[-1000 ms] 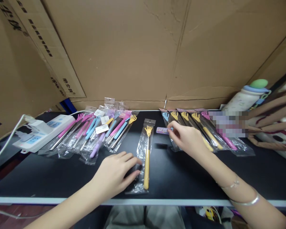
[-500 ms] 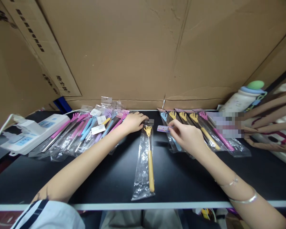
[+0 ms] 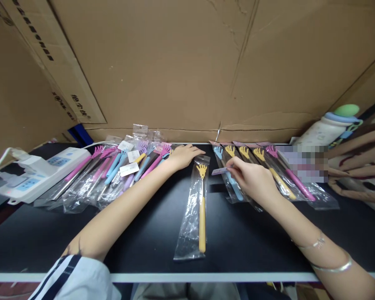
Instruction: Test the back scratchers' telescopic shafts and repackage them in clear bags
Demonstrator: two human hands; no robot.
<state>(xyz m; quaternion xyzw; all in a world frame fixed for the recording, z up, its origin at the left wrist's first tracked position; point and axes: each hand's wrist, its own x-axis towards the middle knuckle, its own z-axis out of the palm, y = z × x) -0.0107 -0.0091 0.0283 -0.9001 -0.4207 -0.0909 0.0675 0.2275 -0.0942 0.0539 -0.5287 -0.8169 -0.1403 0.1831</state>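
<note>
A yellow back scratcher [image 3: 202, 225] in a clear plastic bag [image 3: 189, 237] lies upright in the middle of the black table. My left hand [image 3: 185, 156] rests flat just left of the bag's top end, fingers stretched toward its edge and holding nothing. To the right, my right hand [image 3: 253, 179] pinches a small purple printed card [image 3: 220, 171] by one end, held above the table beside the bag. Under and behind that hand lies a row of bagged back scratchers, among them a blue one [image 3: 218, 153] and a pink one [image 3: 300, 183], partly covered by my arm.
A pile of bagged back scratchers with white labels [image 3: 129, 169] lies on the left, next to a white power strip [image 3: 46, 173]. A bottle with a green lid [image 3: 323, 129] and a beige bag [image 3: 356, 162] stand at the right. Cardboard walls [image 3: 175, 75] enclose the back.
The card in my right hand has tilted and shows more edge-on. My left hand's fingers have straightened a little near the bag's top. The view has shifted slightly.
</note>
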